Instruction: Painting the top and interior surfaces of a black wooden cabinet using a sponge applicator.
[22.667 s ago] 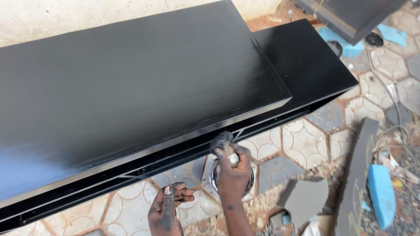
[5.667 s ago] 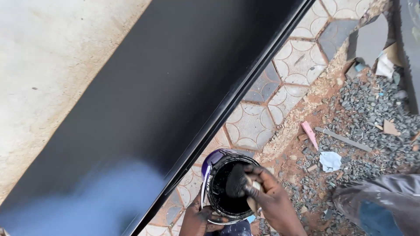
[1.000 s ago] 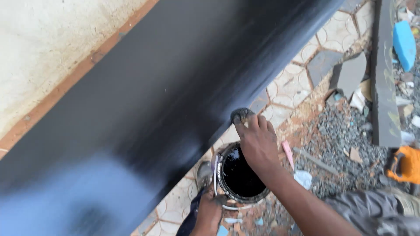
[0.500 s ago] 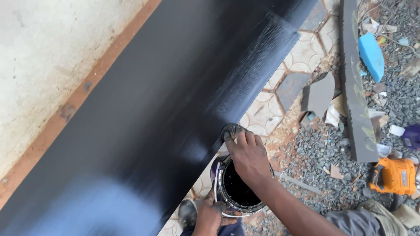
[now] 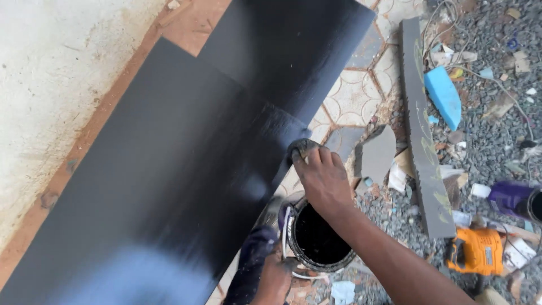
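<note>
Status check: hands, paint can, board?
Right hand presses dark pad to black board's edge. Left hand steadies paint can. Nothing in the way.

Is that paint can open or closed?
Open: the paint can has no lid on, and black liquid shows inside its round rim.

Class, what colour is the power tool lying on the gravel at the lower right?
Orange with black parts; the power tool shows best in the head view.

Outdoor work yard (gravel (image 5: 485, 141), offcuts).
</note>
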